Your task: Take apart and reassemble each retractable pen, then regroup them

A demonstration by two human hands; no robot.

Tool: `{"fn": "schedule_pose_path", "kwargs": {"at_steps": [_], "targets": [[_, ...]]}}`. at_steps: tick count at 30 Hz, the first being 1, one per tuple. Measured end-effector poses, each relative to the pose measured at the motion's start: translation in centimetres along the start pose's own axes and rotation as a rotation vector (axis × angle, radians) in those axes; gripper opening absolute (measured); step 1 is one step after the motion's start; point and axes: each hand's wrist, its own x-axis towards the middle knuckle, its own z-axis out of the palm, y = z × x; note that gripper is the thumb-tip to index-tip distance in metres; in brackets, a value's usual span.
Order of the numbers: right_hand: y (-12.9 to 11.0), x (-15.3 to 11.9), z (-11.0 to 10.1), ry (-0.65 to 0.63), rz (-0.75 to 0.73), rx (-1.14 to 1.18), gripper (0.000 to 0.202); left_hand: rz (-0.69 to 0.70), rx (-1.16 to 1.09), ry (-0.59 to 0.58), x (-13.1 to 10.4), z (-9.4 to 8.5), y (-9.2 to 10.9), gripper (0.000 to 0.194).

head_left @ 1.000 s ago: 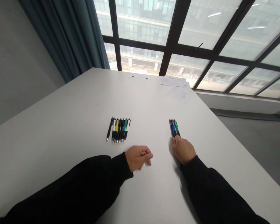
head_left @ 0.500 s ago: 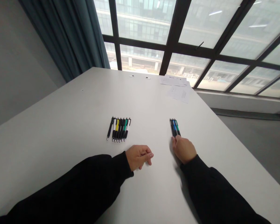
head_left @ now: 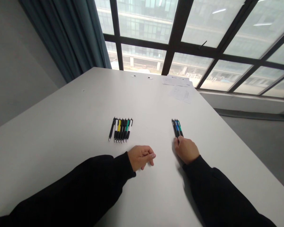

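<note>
Because they look like thin plastic, the row of pens (head_left: 121, 130) on the left of the white table (head_left: 73, 119) should be light, stiff and hard to break. They lie side by side with their tips facing the person, and the black pen at the left end leans a bit. Round sides may roll, so the dark rubbery-looking part near the tip seems the best place to hold. Just below sits the left hand (head_left: 141, 157), curled loosely with no pen showing; I can't tell how wide its grip is. Farther right lie three pens (head_left: 177, 127), close together. The right hand (head_left: 186, 150) pinches their near ends, thumb on the left.
</note>
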Motion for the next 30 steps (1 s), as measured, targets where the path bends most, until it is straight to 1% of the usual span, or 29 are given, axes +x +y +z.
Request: {"fn": "schedule_pose_path", "kwargs": {"at_steps": [9, 18, 30], "targets": [[0.26, -0.02, -0.08, 0.033, 0.033, -0.026, 0.043, 0.013, -0.008, -0.003, 0.13, 0.02, -0.26, 0.028], [0.12, 0.20, 0.12, 0.057, 0.039, -0.041, 0.041, 0.010, 0.011, -0.002, 0.04, 0.01, -0.09, 0.028], [0.02, 0.11, -0.27, 0.027, 0.046, -0.018, 0.043, -0.006, 0.029, -0.008, -0.02, -0.08, 0.18, 0.029]]}}
